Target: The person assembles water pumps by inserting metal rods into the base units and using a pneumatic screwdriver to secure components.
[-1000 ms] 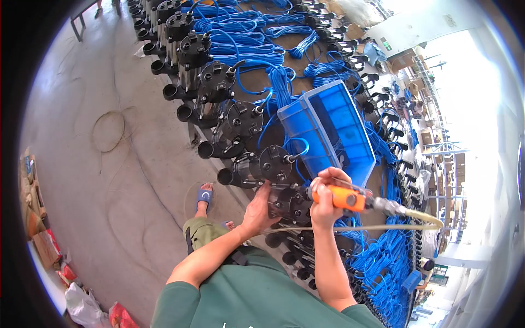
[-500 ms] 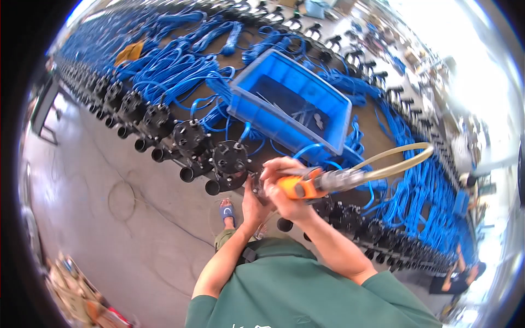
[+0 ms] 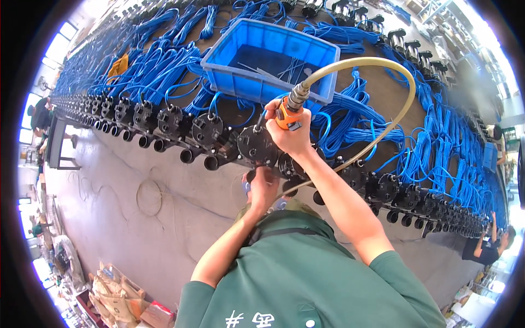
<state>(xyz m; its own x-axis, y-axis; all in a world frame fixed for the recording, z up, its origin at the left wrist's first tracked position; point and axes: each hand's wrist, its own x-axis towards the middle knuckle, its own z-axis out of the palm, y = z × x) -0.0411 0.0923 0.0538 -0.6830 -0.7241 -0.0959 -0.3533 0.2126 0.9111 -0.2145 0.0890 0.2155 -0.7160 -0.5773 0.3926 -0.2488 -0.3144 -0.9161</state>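
My right hand (image 3: 294, 134) is closed round an orange air tool (image 3: 287, 116), its metal coupling pointing up and away from me. A yellowish hose (image 3: 407, 90) loops from the coupling to the right and back toward my body. The tool is just right of a round black housing (image 3: 256, 146) in the near row; its working tip is hard to make out. Below that housing, my left hand (image 3: 264, 185) grips its lower edge beside a short black tube (image 3: 251, 176). Some of the left fingers are blurred or hidden.
Similar black housings (image 3: 208, 130) line the table edge on both sides. Behind them stand a blue crate (image 3: 262, 90) with white strips inside and bundles of blue cable (image 3: 350, 117). Cardboard (image 3: 112, 295) lies at lower left. Another person (image 3: 486, 249) works at far right.
The orange tool has swung from lying sideways to coupling up, and my right hand has risen. My left hand has moved slightly lower in the picture. The view has shifted too.
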